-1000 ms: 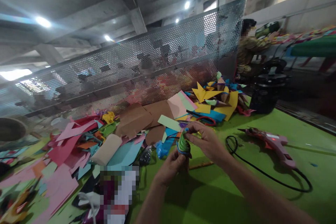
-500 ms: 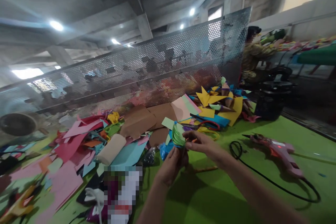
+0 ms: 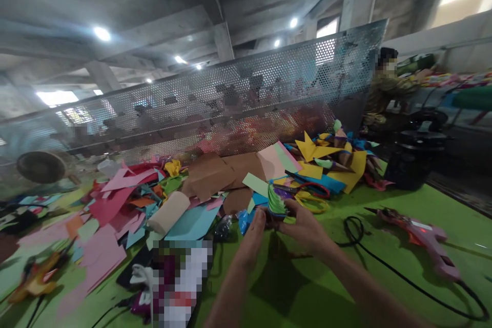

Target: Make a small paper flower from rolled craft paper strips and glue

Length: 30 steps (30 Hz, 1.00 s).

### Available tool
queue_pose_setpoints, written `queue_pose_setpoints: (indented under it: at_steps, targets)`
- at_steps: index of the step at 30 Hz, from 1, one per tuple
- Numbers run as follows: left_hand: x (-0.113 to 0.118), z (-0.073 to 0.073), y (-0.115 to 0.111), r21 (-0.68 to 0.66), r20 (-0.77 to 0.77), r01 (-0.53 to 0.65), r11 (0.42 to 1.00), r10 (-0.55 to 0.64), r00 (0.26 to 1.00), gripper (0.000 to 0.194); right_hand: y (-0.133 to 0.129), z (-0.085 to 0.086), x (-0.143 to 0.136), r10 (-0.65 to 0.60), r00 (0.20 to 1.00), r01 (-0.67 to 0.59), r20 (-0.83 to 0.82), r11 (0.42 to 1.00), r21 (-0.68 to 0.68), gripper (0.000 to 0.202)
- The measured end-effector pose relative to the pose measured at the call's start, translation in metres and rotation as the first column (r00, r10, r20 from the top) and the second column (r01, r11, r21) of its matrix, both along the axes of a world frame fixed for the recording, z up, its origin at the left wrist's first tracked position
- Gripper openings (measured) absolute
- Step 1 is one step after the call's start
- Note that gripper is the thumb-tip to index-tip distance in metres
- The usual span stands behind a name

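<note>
Both my hands hold a small green layered paper piece above the green table. My left hand has its fingers closed at the lower left of the piece. From the right, my right hand grips its side and base with bent fingers. A dark cone-like part shows under the green layers, partly hidden by my fingers. Just behind lie red-handled scissors and a pale green paper strip. A blue crumpled piece lies left of my hands.
A pink glue gun with a black cable lies at the right. Coloured paper scraps, a cardboard roll and a yellow glue gun are at the left. Behind stands a perforated metal panel; a person sits beyond.
The view has shifted, so the table items appear slightly displaced. My left hand has moved to the side of the paper piece, and my right hand now grips lower, near its base.
</note>
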State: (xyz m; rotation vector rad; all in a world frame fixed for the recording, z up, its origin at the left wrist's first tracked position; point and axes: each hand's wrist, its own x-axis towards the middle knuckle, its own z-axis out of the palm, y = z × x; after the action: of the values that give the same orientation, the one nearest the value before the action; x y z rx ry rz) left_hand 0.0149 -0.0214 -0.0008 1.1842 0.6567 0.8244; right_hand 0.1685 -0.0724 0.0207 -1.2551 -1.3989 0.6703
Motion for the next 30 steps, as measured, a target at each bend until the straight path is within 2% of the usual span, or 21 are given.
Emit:
queue_pose_setpoints:
  at_steps: [2, 4, 7, 13, 20, 26, 30]
  targets:
    - [-0.007, 0.011, 0.005, 0.175, 0.0, -0.131, 0.976, 0.133, 0.991, 0.05, 0.0, -0.002, 0.002, -0.057, 0.995, 0.057, 0.079, 0.998, 0.003, 0.035]
    - [-0.013, 0.02, 0.011, 0.228, 0.041, -0.199, 0.953, 0.195, 0.98, 0.046, 0.0, -0.005, 0.004, -0.108, 0.981, 0.108, 0.161, 0.994, 0.009, 0.037]
    - [-0.018, 0.024, 0.015, 0.245, 0.043, -0.206, 0.947, 0.201, 0.979, 0.044, -0.001, -0.009, 0.003, -0.138, 0.956, 0.137, 0.261, 0.99, 0.023, 0.041]
    - [-0.018, 0.018, 0.016, 0.334, -0.027, -0.201, 0.921, 0.222, 0.975, 0.034, -0.004, -0.009, 0.0, -0.141, 0.916, 0.143, 0.375, 0.989, 0.023, 0.037]
    - [-0.018, 0.025, 0.013, 0.394, -0.066, -0.203, 0.897, 0.248, 0.967, 0.027, -0.002, -0.013, 0.0, -0.102, 0.917, 0.108, 0.386, 0.994, 0.008, 0.033]
    - [-0.015, 0.026, 0.011, 0.347, -0.062, -0.244, 0.906, 0.282, 0.958, 0.025, -0.002, -0.011, 0.0, -0.07, 0.945, 0.08, 0.318, 0.997, -0.016, 0.033]
    - [-0.012, 0.029, 0.01, 0.331, -0.009, -0.257, 0.908, 0.275, 0.961, 0.033, -0.001, -0.009, -0.001, -0.115, 0.954, 0.131, 0.277, 0.991, -0.037, 0.035]
